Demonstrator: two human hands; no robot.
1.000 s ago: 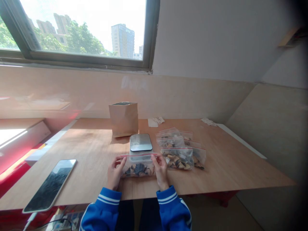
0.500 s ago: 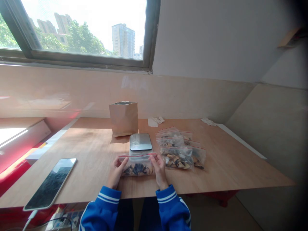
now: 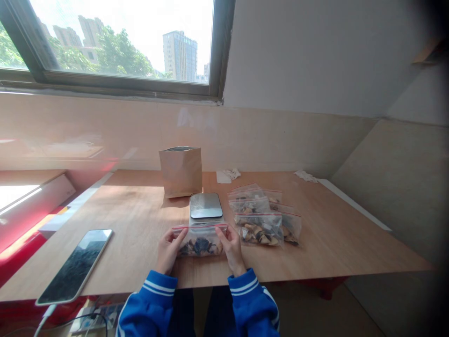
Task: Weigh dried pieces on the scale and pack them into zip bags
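A clear zip bag (image 3: 201, 245) with a red seal line and dark and tan dried pieces inside is held at the table's front. My left hand (image 3: 170, 249) pinches its left top corner between thumb and fingers. At the opposite corner, my right hand (image 3: 230, 248) grips the seal with the thumb on the near side. Just behind the bag lies a flat kitchen scale (image 3: 206, 206) with a shiny plate. Several filled zip bags (image 3: 259, 230) overlap to the right of my right hand.
An open brown paper bag (image 3: 181, 173) stands behind the scale. A phone (image 3: 75, 267) with a white cable lies at the left front edge. Crumpled white paper (image 3: 228, 175) rests near the wall, below a window (image 3: 126, 47).
My right thumb has shifted slightly left along the seal. The view has tilted a little; both hands still hold the same zip bag.
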